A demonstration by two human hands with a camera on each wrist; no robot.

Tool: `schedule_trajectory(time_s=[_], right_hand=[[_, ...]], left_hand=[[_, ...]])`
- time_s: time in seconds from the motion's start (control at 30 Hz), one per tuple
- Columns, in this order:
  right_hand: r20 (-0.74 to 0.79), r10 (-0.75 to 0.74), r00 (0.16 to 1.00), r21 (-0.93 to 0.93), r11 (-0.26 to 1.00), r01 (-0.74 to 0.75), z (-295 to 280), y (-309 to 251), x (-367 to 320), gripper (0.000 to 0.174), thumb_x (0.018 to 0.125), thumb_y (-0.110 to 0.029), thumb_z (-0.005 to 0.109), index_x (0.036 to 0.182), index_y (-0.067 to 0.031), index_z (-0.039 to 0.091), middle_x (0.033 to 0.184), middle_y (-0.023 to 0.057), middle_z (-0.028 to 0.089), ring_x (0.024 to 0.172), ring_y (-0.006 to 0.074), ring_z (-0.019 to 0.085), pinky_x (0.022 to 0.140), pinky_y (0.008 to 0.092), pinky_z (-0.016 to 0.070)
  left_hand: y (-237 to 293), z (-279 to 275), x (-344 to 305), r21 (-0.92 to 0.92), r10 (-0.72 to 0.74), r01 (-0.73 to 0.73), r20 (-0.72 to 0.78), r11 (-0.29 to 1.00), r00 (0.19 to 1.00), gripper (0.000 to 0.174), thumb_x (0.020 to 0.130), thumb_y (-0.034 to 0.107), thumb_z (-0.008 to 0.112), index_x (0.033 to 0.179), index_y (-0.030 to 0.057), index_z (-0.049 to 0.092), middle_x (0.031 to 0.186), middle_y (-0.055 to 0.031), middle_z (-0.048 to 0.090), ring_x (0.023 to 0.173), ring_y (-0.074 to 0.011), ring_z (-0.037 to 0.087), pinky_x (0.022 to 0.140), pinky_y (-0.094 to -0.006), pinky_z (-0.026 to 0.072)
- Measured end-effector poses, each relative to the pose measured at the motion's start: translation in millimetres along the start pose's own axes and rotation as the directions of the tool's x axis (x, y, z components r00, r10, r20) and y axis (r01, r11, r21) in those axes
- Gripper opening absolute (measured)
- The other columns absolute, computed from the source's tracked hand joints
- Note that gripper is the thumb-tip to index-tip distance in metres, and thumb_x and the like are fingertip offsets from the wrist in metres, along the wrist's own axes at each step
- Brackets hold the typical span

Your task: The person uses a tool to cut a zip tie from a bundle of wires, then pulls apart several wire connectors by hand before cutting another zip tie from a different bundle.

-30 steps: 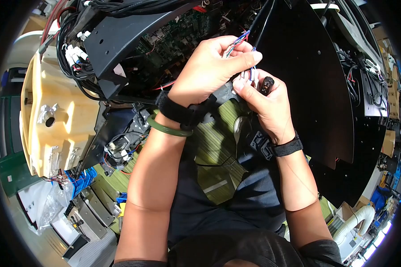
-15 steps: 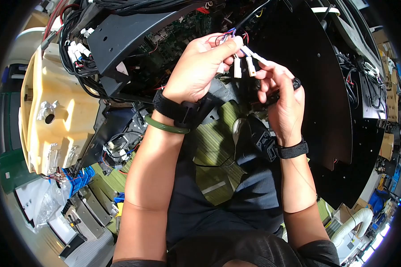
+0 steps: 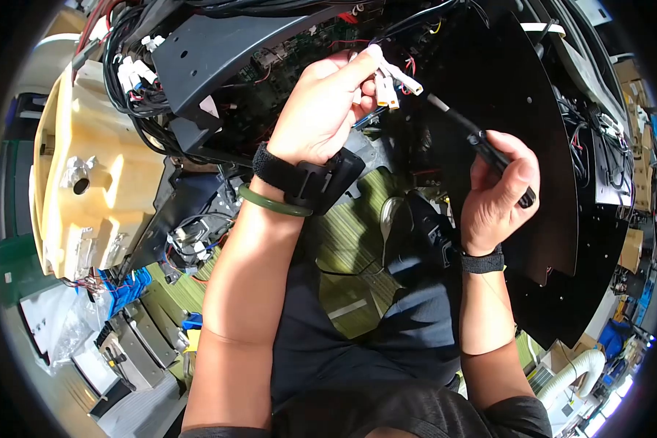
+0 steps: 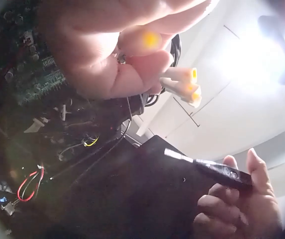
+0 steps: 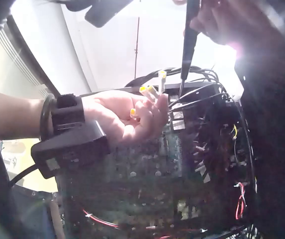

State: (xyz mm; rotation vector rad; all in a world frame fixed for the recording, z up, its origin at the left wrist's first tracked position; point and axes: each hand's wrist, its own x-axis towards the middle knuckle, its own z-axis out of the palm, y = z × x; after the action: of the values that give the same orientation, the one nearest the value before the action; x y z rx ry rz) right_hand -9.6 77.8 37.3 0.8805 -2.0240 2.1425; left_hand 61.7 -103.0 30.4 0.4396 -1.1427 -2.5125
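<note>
My left hand (image 3: 317,106) pinches a bundle of white plastic wire connectors (image 3: 385,91) between thumb and fingers, in front of the opened machine housing. In the left wrist view the connectors (image 4: 182,84) show yellow inside their ends, and another lies among the fingers. To the right, my right hand (image 3: 500,193) grips a black-handled screwdriver (image 3: 456,117), its bright tip pointing up and left toward the connectors, apart from them in the left wrist view. The wires behind the connectors are mostly hidden by the left hand.
Green circuit boards (image 3: 259,69) sit behind a black metal bracket (image 3: 219,55). Large black panels (image 3: 518,95) rise on the right. Black cables with white plugs (image 3: 135,73) hang at the left, above a yellowish shell (image 3: 117,175). A loose red wire loop (image 5: 240,201) sticks out lower down.
The right hand has left the connectors and moved right and down, and the screwdriver now points forward from its grip. The left hand still holds the connectors, now drawn together.
</note>
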Motion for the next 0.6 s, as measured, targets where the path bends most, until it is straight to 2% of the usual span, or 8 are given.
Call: schedule_trajectory(time_s=[0.03, 0.07, 0.13, 0.17, 0.27, 0.4, 0.47, 0.6], right_hand=[[-0.013, -0.073, 0.997, 0.093, 0.993, 0.074, 3.2, -0.9, 0.1, 0.036, 0.087, -0.034, 0.051, 0.089, 0.0011, 0.056, 0.067, 0.0038, 0.052, 0.048, 0.0057, 0.042, 0.042, 0.0159, 0.0307], [-0.010, -0.073, 0.997, 0.095, 0.993, 0.074, 2.6, 1.5, -0.6, 0.036, 0.087, -0.034, 0.051, 0.089, 0.0011, 0.056, 0.067, 0.0038, 0.052, 0.048, 0.0057, 0.042, 0.042, 0.0159, 0.0307], [-0.051, -0.215, 0.975, -0.050, 0.976, 0.213, 0.6, 8.8, -3.6, 0.029, 0.085, -0.026, 0.057, 0.093, 0.0020, 0.054, 0.067, 0.0041, 0.052, 0.048, 0.0064, 0.043, 0.042, 0.0170, 0.0321], [-0.039, -0.163, 0.986, 0.050, 0.985, 0.165, 1.2, 1.9, -4.4, 0.022, 0.080, -0.013, 0.062, 0.094, 0.0033, 0.054, 0.069, 0.0027, 0.055, 0.051, 0.0043, 0.047, 0.048, 0.0153, 0.0372], [-0.016, -0.022, 1.000, 0.228, 0.973, 0.025, 0.5, -7.3, -5.8, 0.020, 0.081, -0.012, 0.061, 0.092, 0.0028, 0.055, 0.069, 0.0031, 0.055, 0.050, 0.0047, 0.046, 0.046, 0.0154, 0.0370], [-0.009, 0.038, 0.999, 0.300, 0.953, -0.033, 3.0, -5.2, -4.1, 0.017, 0.081, -0.011, 0.060, 0.092, 0.0008, 0.056, 0.069, 0.0036, 0.055, 0.047, 0.0045, 0.045, 0.042, 0.0157, 0.0354], [0.005, 0.004, 1.000, 0.277, 0.961, -0.005, 2.9, -4.1, -4.0, 0.016, 0.081, -0.011, 0.060, 0.092, 0.0001, 0.056, 0.069, 0.0041, 0.055, 0.047, 0.0044, 0.045, 0.041, 0.0158, 0.0351], [0.040, 0.031, 0.999, 0.266, 0.963, -0.040, 2.1, -6.0, -6.3, 0.017, 0.083, -0.013, 0.057, 0.094, -0.0001, 0.055, 0.068, 0.0031, 0.052, 0.050, 0.0055, 0.045, 0.045, 0.0163, 0.0358]], left_hand=[[0.6, 1.0, -0.5, 0.009, 0.002, -0.002, -0.027, 1.000, 1.000, 0.019, 0.088, 0.020, 0.052, 0.082, 0.0027, 0.054, 0.071, -0.0003, 0.055, 0.060, -0.0047, 0.051, 0.052, -0.0161, 0.0421], [0.6, 1.6, -0.7, 0.017, 0.004, -0.003, -0.054, 1.000, 0.999, 0.019, 0.088, 0.021, 0.052, 0.083, 0.0028, 0.055, 0.072, -0.0008, 0.056, 0.061, -0.0050, 0.052, 0.053, -0.0164, 0.0425], [-1.3, 0.7, 0.1, 0.007, 0.017, -0.017, -0.055, 1.000, 0.998, 0.018, 0.087, 0.021, 0.052, 0.083, 0.0029, 0.055, 0.072, -0.0011, 0.057, 0.061, -0.0050, 0.052, 0.054, -0.0169, 0.0428], [-1.8, 0.2, 0.4, -0.002, 0.028, -0.029, -0.051, 1.000, 0.998, 0.018, 0.087, 0.021, 0.053, 0.084, 0.0030, 0.055, 0.073, -0.0014, 0.057, 0.062, -0.0051, 0.053, 0.055, -0.0173, 0.0431], [-0.1, 2.0, -0.9, 0.000, 0.034, -0.034, -0.053, 0.999, 0.998, 0.018, 0.087, 0.021, 0.053, 0.084, 0.0029, 0.055, 0.073, -0.0014, 0.057, 0.062, -0.0050, 0.053, 0.056, -0.0177, 0.0432], [-2.3, 2.4, 1.1, 0.006, 0.038, -0.038, -0.094, 0.999, 0.995, 0.018, 0.087, 0.020, 0.053, 0.084, 0.0028, 0.055, 0.074, -0.0011, 0.057, 0.063, -0.0050, 0.053, 0.055, -0.0176, 0.0431], [-1.5, -1.0, 0.7, -0.026, 0.037, -0.037, -0.026, 0.999, 0.999, 0.017, 0.087, 0.019, 0.053, 0.084, 0.0027, 0.055, 0.074, -0.0009, 0.057, 0.063, -0.0050, 0.053, 0.055, -0.0176, 0.0430], [-1.7, 1.6, 0.2, -0.022, 0.034, -0.035, -0.072, 0.999, 0.997, 0.016, 0.087, 0.018, 0.053, 0.084, 0.0026, 0.055, 0.074, -0.0008, 0.056, 0.063, -0.0049, 0.053, 0.055, -0.0173, 0.0429]])
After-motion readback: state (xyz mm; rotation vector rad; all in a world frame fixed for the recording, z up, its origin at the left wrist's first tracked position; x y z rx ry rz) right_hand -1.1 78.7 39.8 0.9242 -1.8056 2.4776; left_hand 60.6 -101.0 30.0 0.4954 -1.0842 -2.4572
